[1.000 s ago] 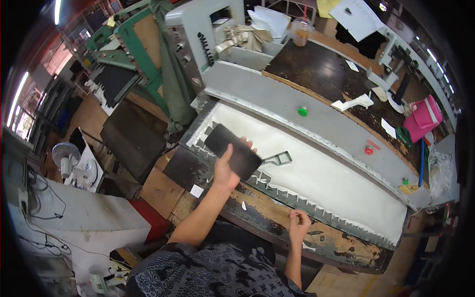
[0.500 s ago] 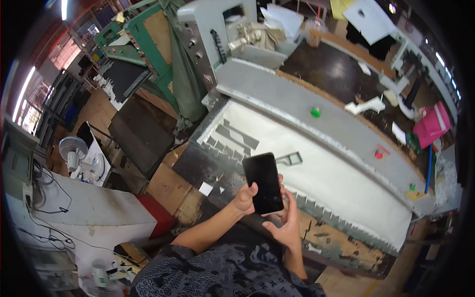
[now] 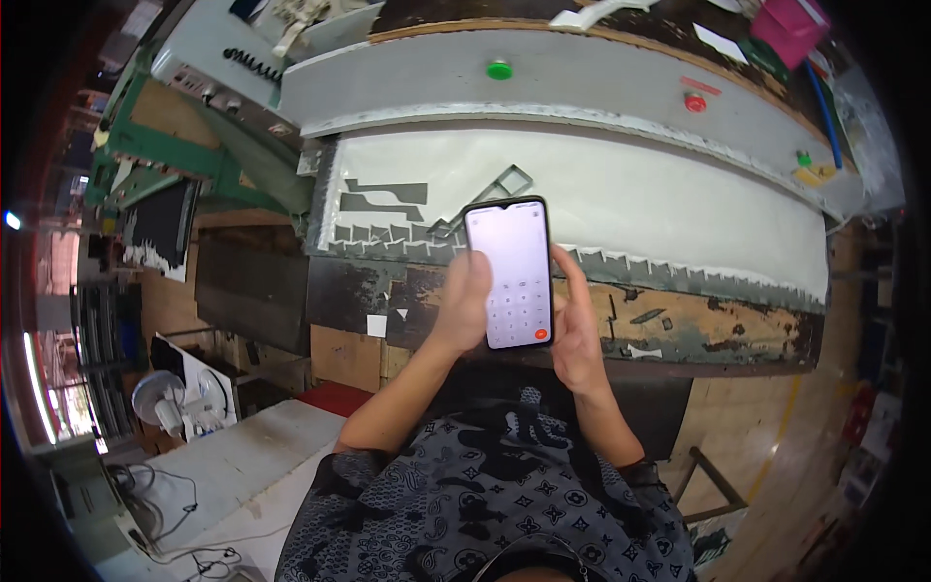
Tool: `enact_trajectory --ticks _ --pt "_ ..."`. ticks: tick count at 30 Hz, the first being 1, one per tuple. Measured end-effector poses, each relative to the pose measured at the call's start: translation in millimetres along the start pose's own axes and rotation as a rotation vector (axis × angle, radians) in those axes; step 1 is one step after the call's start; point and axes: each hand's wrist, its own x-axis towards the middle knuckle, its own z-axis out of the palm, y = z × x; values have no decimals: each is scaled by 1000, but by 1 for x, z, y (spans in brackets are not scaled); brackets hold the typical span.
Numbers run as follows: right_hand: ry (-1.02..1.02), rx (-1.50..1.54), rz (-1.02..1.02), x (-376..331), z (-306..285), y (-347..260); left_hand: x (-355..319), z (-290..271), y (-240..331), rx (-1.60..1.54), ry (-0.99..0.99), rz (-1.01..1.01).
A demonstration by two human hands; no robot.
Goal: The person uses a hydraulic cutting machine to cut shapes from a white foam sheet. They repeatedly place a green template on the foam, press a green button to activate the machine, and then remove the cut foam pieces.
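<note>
holding the phone (image 3: 511, 272) between them, the left hand (image 3: 464, 303) and right hand (image 3: 574, 330) both wrap its edges. best to steady it and tap with one thumb.

Short-sleeved shirt (image 3: 485, 495), dark charcoal with pale grey paisley and small flower-and-cross motifs all over, sleeves ending above the elbows, bare forearms, left hand (image 3: 464, 303) and right hand (image 3: 578, 325) bare, no gloves, watch or rings visible

I now see the phone (image 3: 509, 274), dark before, lit and held in both hands (image 3: 464, 303) over the worktop (image 3: 679, 209).
</note>
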Motion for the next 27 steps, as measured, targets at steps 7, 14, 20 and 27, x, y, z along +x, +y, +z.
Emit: enact_trajectory --ticks 7,14,20,27 --pt "134 -15 -65 -2 -6 1 -3 23 12 149 -74 131" --pt "189 -58 -111 -5 8 -2 -12 8 15 360 -179 24" --pt "159 80 -55 -9 12 -6 -20 5 14 337 -211 94" --pt "209 80 75 -15 11 -11 -24 2 13 355 -264 206"
